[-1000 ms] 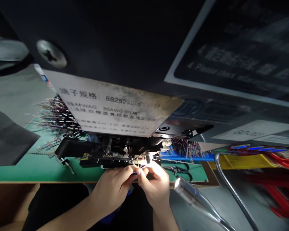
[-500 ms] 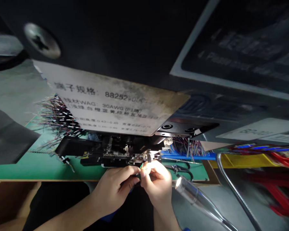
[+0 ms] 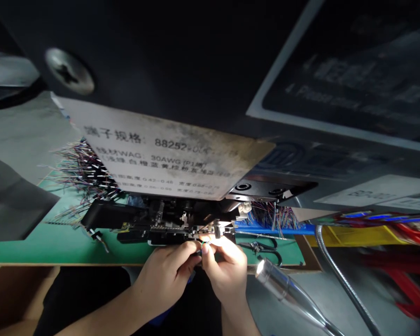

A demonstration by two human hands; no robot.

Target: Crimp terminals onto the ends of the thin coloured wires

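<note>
Right hand (image 3: pixel 226 270): thumb and finger pinched on thin wires (image 3: pixel 204 243), one of them green, just in front of the machine's tooling (image 3: pixel 218 228); left hand (image 3: pixel 170 273): fingertips drawn nearly together beside the same wires, though whether they grip cannot be told. Main risk, in my judgement: wires this fine could splay or roll in the pinch and meet the tooling crooked, or the wrong strand be presented. Fingertips so near the tooling could also be nipped if it moved, the low-hung machine (image 3: pixel 182 60) perhaps hampering sight.
</note>
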